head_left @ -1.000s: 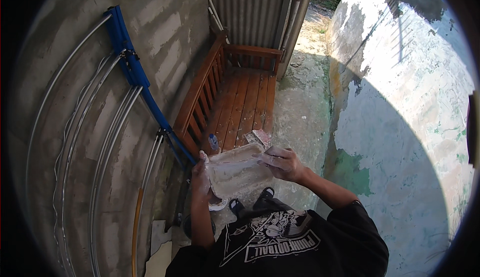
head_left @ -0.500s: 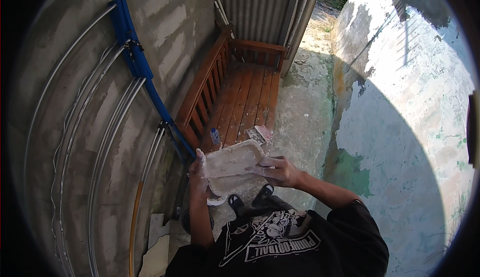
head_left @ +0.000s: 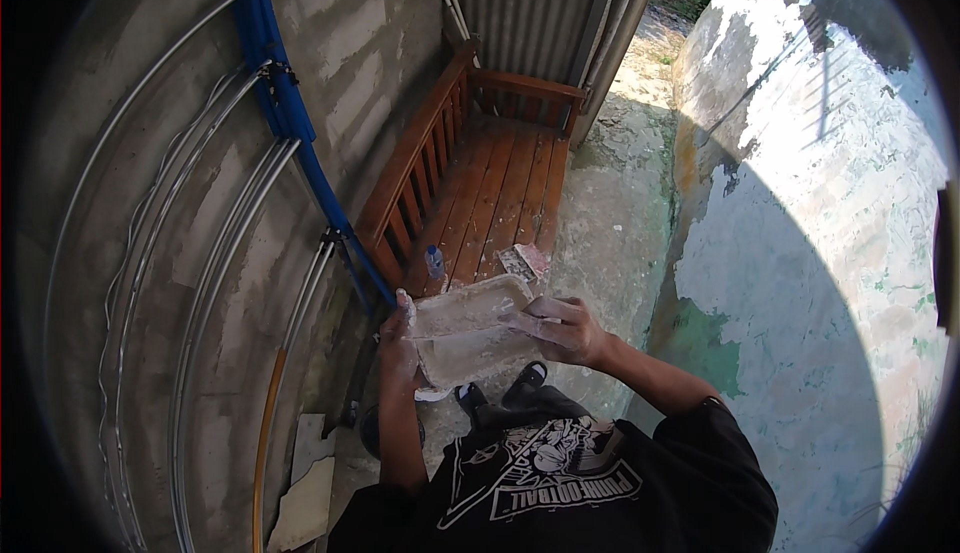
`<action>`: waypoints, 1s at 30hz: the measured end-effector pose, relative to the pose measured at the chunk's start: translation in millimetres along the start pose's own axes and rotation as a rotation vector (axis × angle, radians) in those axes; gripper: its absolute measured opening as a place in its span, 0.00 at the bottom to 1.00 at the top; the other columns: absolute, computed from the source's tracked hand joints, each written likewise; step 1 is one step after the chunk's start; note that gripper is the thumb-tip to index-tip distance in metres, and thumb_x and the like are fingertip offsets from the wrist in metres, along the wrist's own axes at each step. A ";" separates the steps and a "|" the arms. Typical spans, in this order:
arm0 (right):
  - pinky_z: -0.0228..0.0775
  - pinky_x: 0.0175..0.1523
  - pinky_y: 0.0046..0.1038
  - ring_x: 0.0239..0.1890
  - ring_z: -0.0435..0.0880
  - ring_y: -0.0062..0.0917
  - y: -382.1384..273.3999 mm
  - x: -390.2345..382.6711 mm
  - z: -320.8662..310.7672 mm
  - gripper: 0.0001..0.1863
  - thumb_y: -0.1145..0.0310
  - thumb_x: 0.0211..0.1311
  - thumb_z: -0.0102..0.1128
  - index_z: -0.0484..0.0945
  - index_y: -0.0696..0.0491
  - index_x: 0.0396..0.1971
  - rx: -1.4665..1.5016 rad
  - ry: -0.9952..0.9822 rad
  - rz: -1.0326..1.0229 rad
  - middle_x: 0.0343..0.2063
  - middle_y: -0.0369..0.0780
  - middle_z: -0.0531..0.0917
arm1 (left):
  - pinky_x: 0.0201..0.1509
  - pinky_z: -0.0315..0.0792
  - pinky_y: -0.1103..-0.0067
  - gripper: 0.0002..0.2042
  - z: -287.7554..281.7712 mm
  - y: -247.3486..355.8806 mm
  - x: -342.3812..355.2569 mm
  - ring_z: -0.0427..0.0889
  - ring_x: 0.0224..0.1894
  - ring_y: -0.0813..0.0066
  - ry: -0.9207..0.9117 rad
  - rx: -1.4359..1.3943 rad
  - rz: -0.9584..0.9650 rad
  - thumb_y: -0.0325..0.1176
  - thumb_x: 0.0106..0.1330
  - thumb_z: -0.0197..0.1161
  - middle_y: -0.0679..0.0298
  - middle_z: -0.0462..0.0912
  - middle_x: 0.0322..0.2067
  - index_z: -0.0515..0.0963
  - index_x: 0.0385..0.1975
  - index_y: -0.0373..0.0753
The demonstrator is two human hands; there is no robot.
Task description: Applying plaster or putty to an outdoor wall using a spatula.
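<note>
Since a second ago, the whitish-smeared two-section tray (head_left: pixel 465 310) has tipped so that its upper hollow shows more, and the right fingers (head_left: pixel 540 328) have come a little lower across its right end. It hangs in the air between both sets of fingers: the left fingers (head_left: pixel 402 317) are wrapped around its left end, thumb up at the corner, while the right ones are partly bent with their tips over the inner face; whether they pinch it or only touch it, I cannot tell. If the right fingers only rest there, the left grip may carry most of the weight, and the powdery coating could let that end slip. A slip could drop the tray onto the sandalled feet (head_left: pixel 525 381) below the fingers, or knock its far edge against the wooden slatted bench (head_left: pixel 497 188), where a small blue-capped bottle (head_left: pixel 434 262) stands just beyond the left fingers
</note>
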State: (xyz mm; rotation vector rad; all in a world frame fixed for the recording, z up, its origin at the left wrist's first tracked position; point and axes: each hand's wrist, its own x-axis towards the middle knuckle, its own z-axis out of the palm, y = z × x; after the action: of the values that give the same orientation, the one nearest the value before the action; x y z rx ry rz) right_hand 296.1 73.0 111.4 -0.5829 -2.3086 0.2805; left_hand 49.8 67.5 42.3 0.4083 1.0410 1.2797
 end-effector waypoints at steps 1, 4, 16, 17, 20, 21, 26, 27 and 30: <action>0.76 0.27 0.30 0.25 0.80 0.29 -0.2 -1.7 2.2 0.26 0.81 0.34 0.66 0.80 0.56 0.43 -0.020 -0.023 -0.001 0.31 0.39 0.77 | 0.37 0.79 0.73 0.25 -2.2 -1.4 0.7 0.83 0.32 0.70 0.001 0.001 -0.003 0.53 0.67 0.54 0.57 0.82 0.32 0.77 0.37 0.30; 0.76 0.27 0.30 0.25 0.80 0.30 3.4 -1.5 6.3 0.25 0.81 0.36 0.66 0.80 0.56 0.43 0.026 -0.029 0.019 0.30 0.38 0.77 | 0.37 0.79 0.72 0.26 -6.3 -3.7 5.7 0.83 0.32 0.69 -0.020 0.007 0.014 0.53 0.67 0.55 0.56 0.82 0.33 0.77 0.38 0.29; 0.78 0.30 0.32 0.27 0.81 0.33 5.5 -4.8 4.0 0.28 0.80 0.39 0.65 0.78 0.54 0.48 0.045 -0.056 0.114 0.31 0.39 0.76 | 0.39 0.79 0.72 0.26 -5.6 -0.6 5.8 0.83 0.35 0.68 -0.036 0.036 -0.029 0.53 0.66 0.56 0.56 0.82 0.35 0.77 0.40 0.29; 0.78 0.30 0.32 0.27 0.81 0.33 7.4 -6.0 4.0 0.28 0.80 0.39 0.65 0.78 0.54 0.48 0.045 -0.056 0.114 0.31 0.39 0.76 | 0.39 0.79 0.73 0.26 -2.6 -3.0 5.6 0.83 0.35 0.70 -0.007 -0.004 -0.044 0.53 0.66 0.56 0.56 0.82 0.34 0.77 0.39 0.30; 0.79 0.30 0.32 0.27 0.81 0.32 11.1 -7.5 5.2 0.28 0.78 0.40 0.66 0.78 0.53 0.49 -0.044 0.053 0.195 0.32 0.39 0.76 | 0.39 0.78 0.74 0.25 1.3 -0.4 6.7 0.83 0.34 0.71 0.002 -0.002 -0.048 0.54 0.67 0.55 0.57 0.82 0.33 0.78 0.39 0.31; 0.79 0.31 0.32 0.28 0.82 0.33 10.5 -3.5 7.7 0.29 0.78 0.39 0.67 0.78 0.53 0.49 -0.050 0.042 0.160 0.32 0.39 0.76 | 0.39 0.78 0.74 0.25 2.2 0.8 7.0 0.83 0.34 0.72 -0.019 0.041 -0.036 0.54 0.67 0.54 0.58 0.82 0.33 0.77 0.39 0.31; 0.80 0.35 0.32 0.31 0.83 0.34 12.9 3.7 2.5 0.30 0.75 0.37 0.69 0.78 0.53 0.49 0.026 0.005 0.104 0.34 0.40 0.77 | 0.42 0.77 0.74 0.29 -8.6 -4.0 13.5 0.83 0.37 0.70 -0.068 0.082 -0.047 0.57 0.67 0.51 0.56 0.82 0.37 0.76 0.42 0.30; 0.80 0.36 0.33 0.33 0.83 0.34 14.3 1.6 2.7 0.30 0.75 0.37 0.69 0.78 0.53 0.49 -0.007 -0.006 0.137 0.36 0.41 0.78 | 0.46 0.76 0.73 0.33 -9.3 -4.9 13.4 0.83 0.40 0.67 -0.084 0.115 -0.032 0.60 0.67 0.48 0.54 0.82 0.40 0.75 0.45 0.29; 0.81 0.38 0.34 0.34 0.84 0.34 14.1 -4.4 9.5 0.31 0.76 0.37 0.69 0.78 0.53 0.50 0.001 -0.062 0.159 0.37 0.41 0.78 | 0.38 0.78 0.74 0.26 -11.3 -3.8 14.7 0.83 0.33 0.71 0.021 0.067 -0.075 0.54 0.67 0.55 0.58 0.82 0.35 0.77 0.41 0.32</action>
State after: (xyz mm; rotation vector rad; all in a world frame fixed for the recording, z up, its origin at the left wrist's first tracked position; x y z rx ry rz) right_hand 296.8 82.9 96.9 -0.7692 -2.3241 0.3802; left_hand 41.9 76.5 27.6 0.4037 1.1099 1.1865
